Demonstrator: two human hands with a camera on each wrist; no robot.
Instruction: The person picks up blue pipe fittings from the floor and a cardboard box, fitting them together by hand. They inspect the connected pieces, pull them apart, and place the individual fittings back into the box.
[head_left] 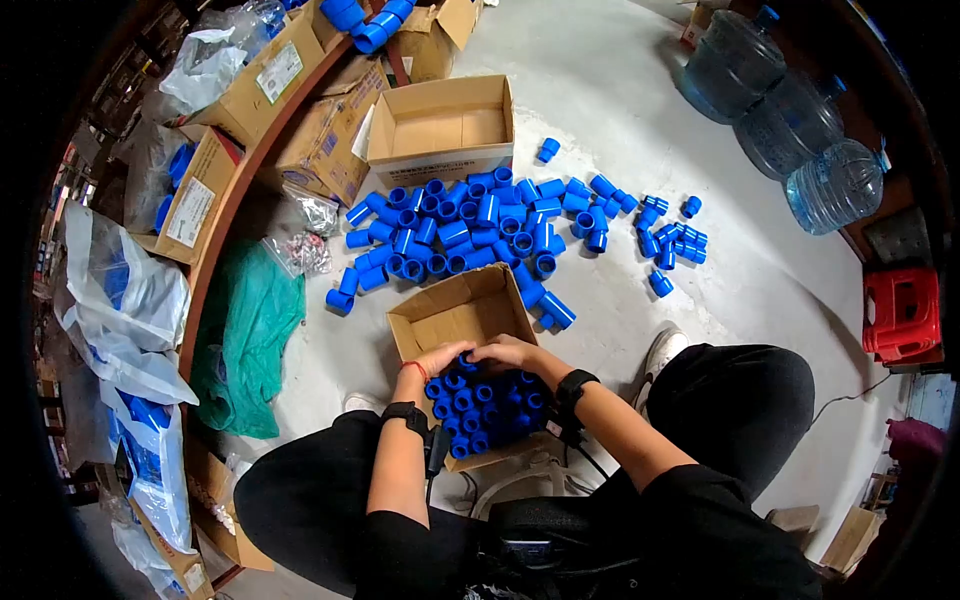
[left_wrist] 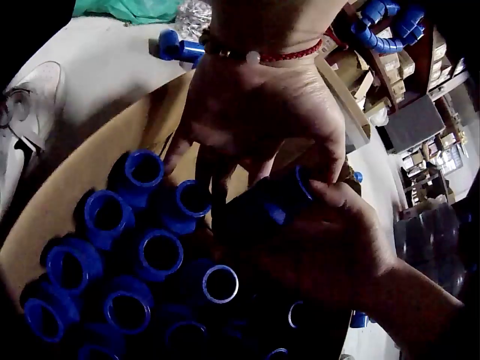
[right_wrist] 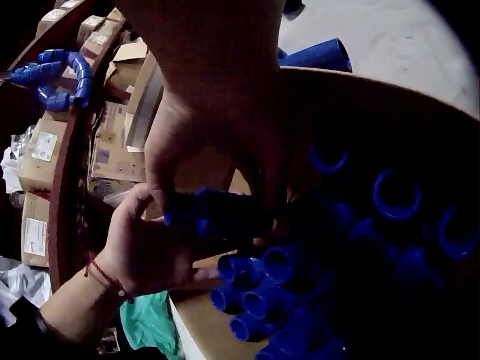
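Fingers of the left hand (left_wrist: 262,112) and the right hand (left_wrist: 330,240) both grasp one blue pipe fitting (left_wrist: 266,206). It is held sideways just above the upright fittings (head_left: 480,405) packed into the near half of the box (head_left: 440,315). The wrist views show this grip. Only the head view shows the loose pile (head_left: 480,225) on the floor (head_left: 600,90) beyond the box's far edge.

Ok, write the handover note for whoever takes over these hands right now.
Left hand and right hand: together they hold one blue fitting over the near box.
Done: the side of that box nearest the person is packed with upright fittings; the far side shows bare cardboard.
Left: the loose pile beyond the box. A second box stands open behind the pile.
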